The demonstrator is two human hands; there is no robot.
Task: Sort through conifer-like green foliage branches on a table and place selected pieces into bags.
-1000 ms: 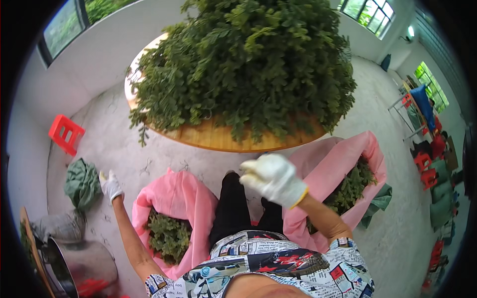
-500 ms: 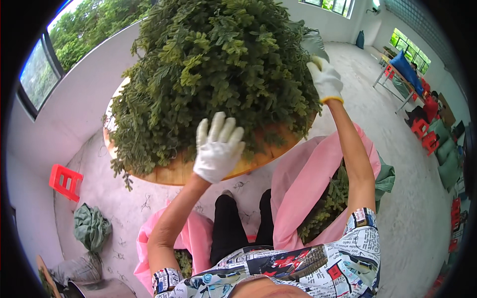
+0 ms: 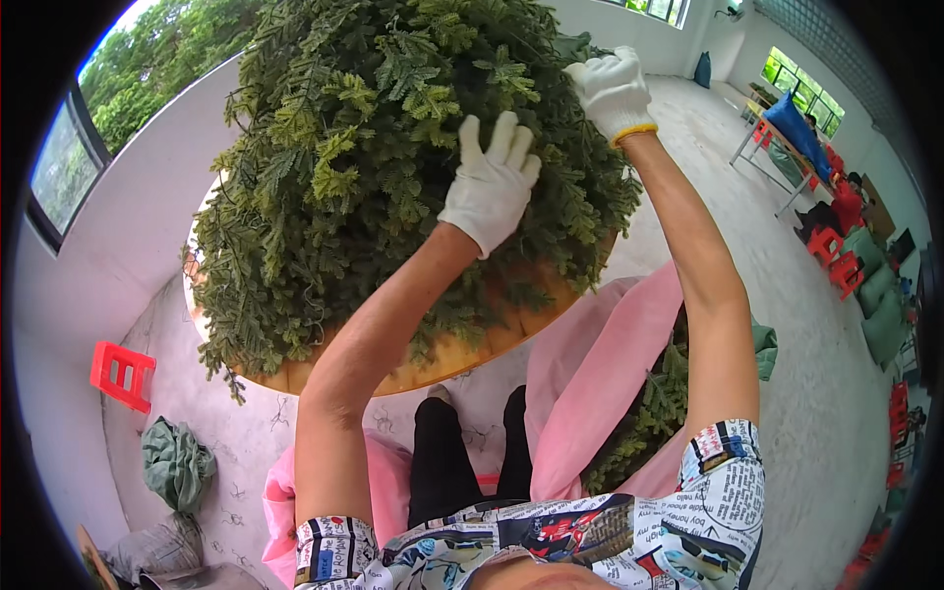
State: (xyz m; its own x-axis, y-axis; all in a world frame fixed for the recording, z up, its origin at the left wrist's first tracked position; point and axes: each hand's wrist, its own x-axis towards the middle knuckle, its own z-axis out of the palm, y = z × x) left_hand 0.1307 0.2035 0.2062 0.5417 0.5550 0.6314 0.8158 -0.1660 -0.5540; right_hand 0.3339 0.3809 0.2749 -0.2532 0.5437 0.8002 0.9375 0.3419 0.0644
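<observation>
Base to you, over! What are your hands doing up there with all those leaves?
Left hand flat on the leaf pile, open. Right hand on the far side, no grip seen. Pile heaped on the round wooden table. Nothing in the way.

A red plastic stool [image 3: 122, 375] stands on the concrete floor at left, a crumpled green sack [image 3: 177, 462] just nearer. Pink bags [image 3: 615, 379] of green cuttings sit near right; red chairs [image 3: 834, 261] line the far right.
</observation>
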